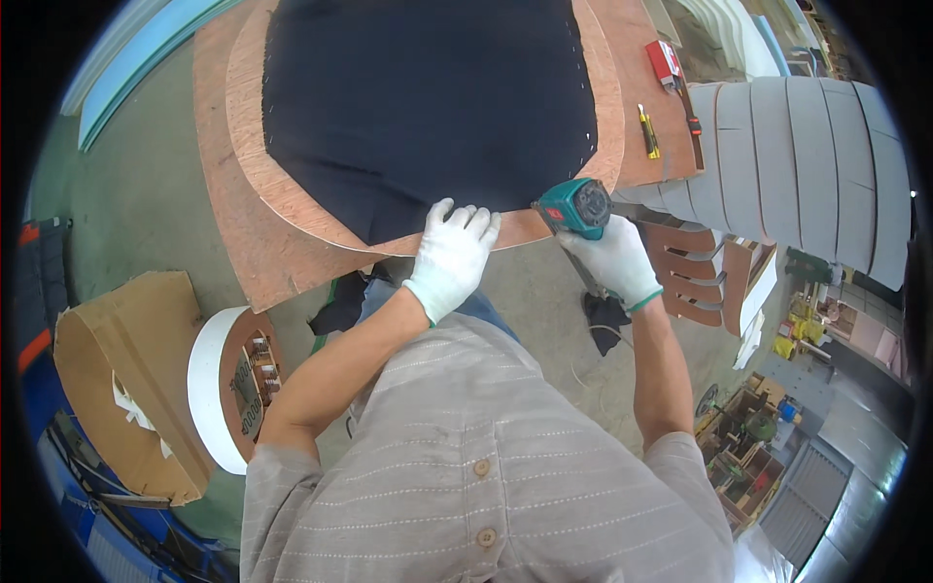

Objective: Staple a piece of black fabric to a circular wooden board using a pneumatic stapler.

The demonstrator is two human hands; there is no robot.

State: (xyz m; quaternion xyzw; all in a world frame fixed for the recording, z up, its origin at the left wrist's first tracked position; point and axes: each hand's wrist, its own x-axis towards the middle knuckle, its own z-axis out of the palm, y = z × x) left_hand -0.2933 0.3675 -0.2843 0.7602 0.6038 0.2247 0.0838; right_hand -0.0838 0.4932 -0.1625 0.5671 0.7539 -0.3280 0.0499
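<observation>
A sheet of black fabric [428, 107] lies over a rounded plywood panel [321, 222], with small pale staples visible along its side edges. My left hand [455, 251], in a white glove, grips the fabric's near edge at the panel's rim, its fingertips pressing on the cloth. In my gloved right hand [619, 262] is a green staple gun [583, 208]. Its nose rests at the panel's near right rim, by the corner of the fabric. The right fingers are wrapped round the handle and partly hidden behind the tool.
Beneath the panel is a wooden tabletop [262, 267]. At its right lie a yellow utility knife [648, 133] and a red box [664, 64]. A cardboard box [136, 389] and a white-rimmed curved piece [216, 389] stand at left. Grey curved panels [777, 155] fill the right.
</observation>
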